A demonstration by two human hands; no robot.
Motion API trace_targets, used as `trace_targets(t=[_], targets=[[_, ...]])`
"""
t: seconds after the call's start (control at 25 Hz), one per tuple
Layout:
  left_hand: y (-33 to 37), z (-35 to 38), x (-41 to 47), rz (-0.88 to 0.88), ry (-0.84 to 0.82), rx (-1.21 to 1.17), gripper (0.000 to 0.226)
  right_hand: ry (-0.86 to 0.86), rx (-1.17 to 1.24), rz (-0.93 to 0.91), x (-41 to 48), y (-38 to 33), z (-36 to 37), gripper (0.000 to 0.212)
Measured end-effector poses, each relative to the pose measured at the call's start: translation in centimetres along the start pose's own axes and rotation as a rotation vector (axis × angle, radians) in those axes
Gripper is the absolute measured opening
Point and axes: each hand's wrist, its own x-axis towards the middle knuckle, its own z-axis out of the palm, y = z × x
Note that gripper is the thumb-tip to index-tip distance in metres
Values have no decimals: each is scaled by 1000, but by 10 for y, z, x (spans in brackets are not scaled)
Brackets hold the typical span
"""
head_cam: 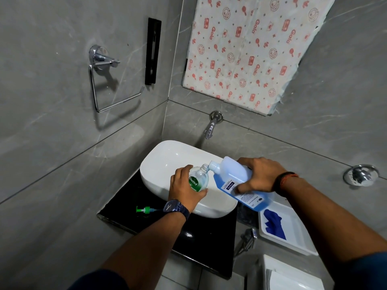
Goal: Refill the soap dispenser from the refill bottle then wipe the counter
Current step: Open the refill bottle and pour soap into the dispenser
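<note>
Towel ring point(109, 80) on the left wall. Green pump head point(145, 210) lies loose near the left edge of the black counter point(125, 206), just beside the white basin point(150, 162); wall tap point(211, 124) above the basin's far rim.

I see the left hand point(184, 189) reaching in from below, fingers curled round the soap dispenser point(198, 180), held open-necked over the basin. Refill bottle point(236, 181) is tilted, mouth at the dispenser's neck; touching or not, I cannot tell. Right hand point(261, 174) grips the refill bottle from above, thumb on the label.

Past the counter's right edge: white tray point(297, 233) holding a blue cloth point(273, 223). Wall knob point(360, 174) far right.
</note>
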Motion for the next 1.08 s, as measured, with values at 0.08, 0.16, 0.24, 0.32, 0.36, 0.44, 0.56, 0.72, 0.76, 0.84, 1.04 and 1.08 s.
trace_targets(t=[0.08, 0.16, 0.24, 0.32, 0.36, 0.44, 0.56, 0.72, 0.76, 0.84, 1.04, 1.08], targets=[[1, 0, 0, -1, -1, -4, 86, 2, -5, 4, -1, 0, -2, 83], [2, 1, 0, -2, 3, -8, 85, -4, -10, 6, -1, 0, -2, 83], [3, 2, -1, 1, 4, -9, 85, -9, -8, 6, -1, 1, -3, 82], [3, 2, -1, 1, 8, -12, 84, -7, -8, 8, -1, 0, -4, 81], [3, 2, -2, -1, 11, -14, 85, -3, -11, 6, -2, 0, -4, 80], [3, 1, -2, 3, 21, -20, 85, 5, -14, 0, -3, -1, -5, 79], [3, 1, -2, 1, 18, -29, 85, 2, -11, -9, -4, -2, -7, 78], [3, 0, -3, -8, 13, -30, 86, 0, -15, -18, -4, -4, -9, 77], [3, 0, -3, -8, 11, -26, 86, -2, -13, -19, -4, -4, -9, 77], [3, 0, -3, -13, 5, -23, 86, -6, -10, -17, -4, -4, -9, 78], [1, 1, -3, -16, 11, -25, 85, -15, -19, -15, -2, -6, -8, 79], [1, 0, -3, -15, 12, -27, 85, -17, -18, -15, -2, -6, -8, 80]])
